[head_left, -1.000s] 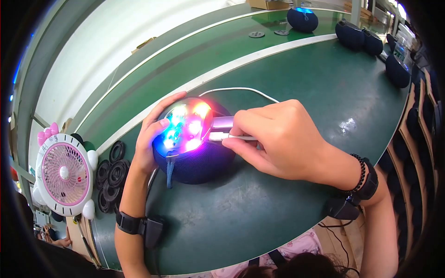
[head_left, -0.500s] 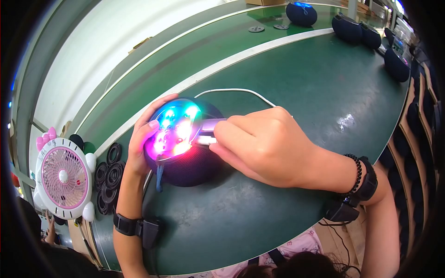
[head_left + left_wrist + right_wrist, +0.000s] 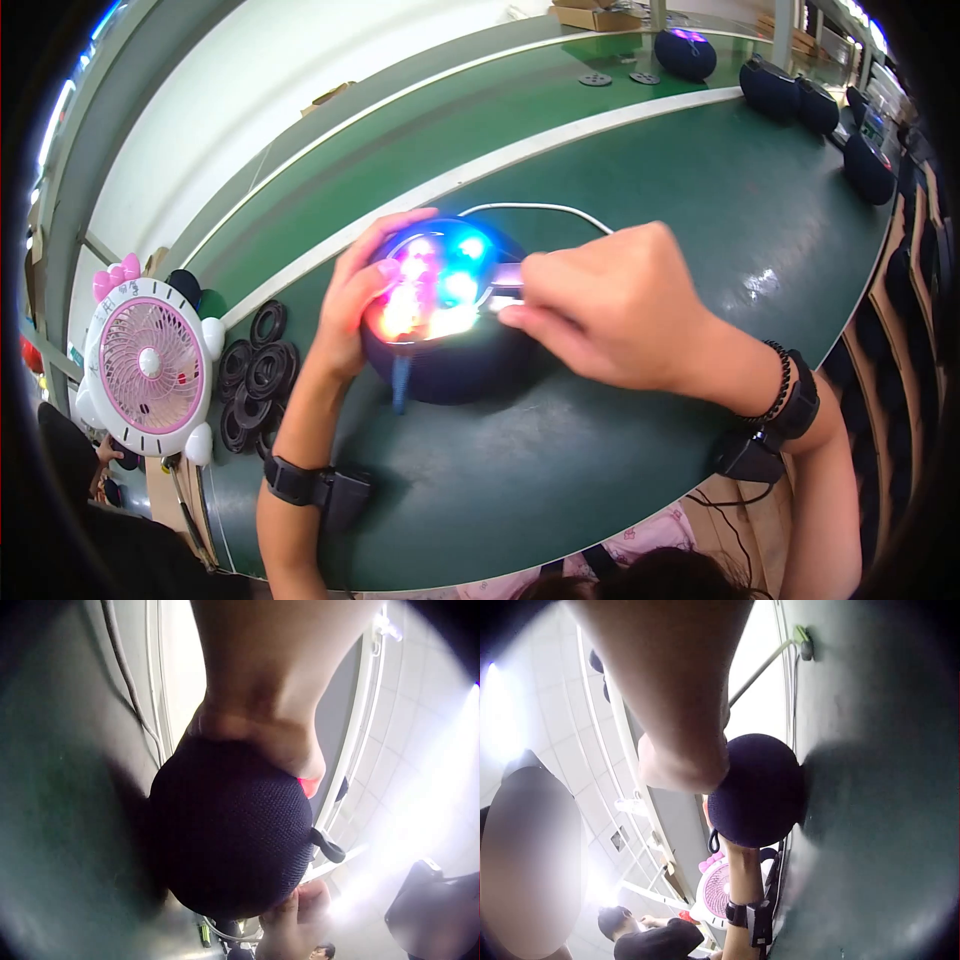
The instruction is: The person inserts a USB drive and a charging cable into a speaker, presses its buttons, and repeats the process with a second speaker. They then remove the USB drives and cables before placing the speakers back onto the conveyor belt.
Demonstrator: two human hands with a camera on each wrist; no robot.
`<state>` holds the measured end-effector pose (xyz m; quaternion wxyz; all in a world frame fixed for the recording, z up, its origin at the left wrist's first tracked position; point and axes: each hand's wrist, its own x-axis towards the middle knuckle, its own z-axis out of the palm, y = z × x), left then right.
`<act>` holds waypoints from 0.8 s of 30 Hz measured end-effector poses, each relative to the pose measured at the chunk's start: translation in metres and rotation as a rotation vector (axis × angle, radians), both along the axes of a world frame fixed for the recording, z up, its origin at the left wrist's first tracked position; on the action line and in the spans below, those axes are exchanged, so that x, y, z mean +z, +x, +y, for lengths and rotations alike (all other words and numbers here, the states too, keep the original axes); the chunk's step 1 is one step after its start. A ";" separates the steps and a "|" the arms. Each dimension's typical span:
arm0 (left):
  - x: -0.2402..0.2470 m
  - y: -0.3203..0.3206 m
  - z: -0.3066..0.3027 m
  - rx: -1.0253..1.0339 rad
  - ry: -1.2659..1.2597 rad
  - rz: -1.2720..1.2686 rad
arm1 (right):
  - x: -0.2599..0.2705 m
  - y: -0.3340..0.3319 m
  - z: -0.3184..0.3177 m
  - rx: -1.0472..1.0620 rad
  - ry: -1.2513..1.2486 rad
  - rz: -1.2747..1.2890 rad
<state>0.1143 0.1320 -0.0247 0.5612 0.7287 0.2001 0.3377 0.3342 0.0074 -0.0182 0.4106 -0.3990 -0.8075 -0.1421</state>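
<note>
A round dark-blue mesh speaker (image 3: 455,375) with a glowing multicoloured top and a blue strap loop (image 3: 400,384) stands on the green table. My left hand (image 3: 355,300) holds its left side, thumb on the lit face's edge. At the speaker's right side my right hand (image 3: 610,305) pinches a small silvery-white piece (image 3: 508,288); where it meets the speaker is blurred. In the left wrist view the speaker's mesh body (image 3: 232,825) and strap loop (image 3: 328,846) show. The right wrist view has the speaker (image 3: 757,791) beyond my right hand (image 3: 682,761).
A pink-and-white fan (image 3: 150,365) and several black rings (image 3: 268,370) are at the left. A white cable (image 3: 545,207) runs behind the speaker. Other dark speakers (image 3: 770,88) stand at the back right, with two small black discs (image 3: 595,79) near the back.
In the head view the speaker and both hands first shifted slightly left, then right. The colours of the lights have changed. Both hands keep their hold.
</note>
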 end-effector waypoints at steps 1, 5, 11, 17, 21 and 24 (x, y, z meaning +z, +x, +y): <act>-0.004 0.003 -0.002 0.005 -0.012 -0.021 | 0.005 0.007 0.000 0.006 -0.023 0.076; -0.003 0.008 -0.006 -0.002 -0.052 -0.049 | 0.011 0.028 0.015 0.093 -0.133 0.604; 0.002 0.010 -0.011 -0.016 -0.110 -0.018 | -0.023 0.028 0.035 0.346 -0.647 0.766; 0.005 0.009 -0.013 -0.007 -0.081 0.045 | -0.014 0.022 0.028 0.469 -0.796 0.690; 0.007 0.009 -0.013 -0.009 -0.123 0.048 | -0.017 0.020 0.024 0.463 -0.776 0.684; 0.007 0.009 -0.013 -0.014 -0.139 0.038 | -0.015 0.019 0.024 0.472 -0.757 0.686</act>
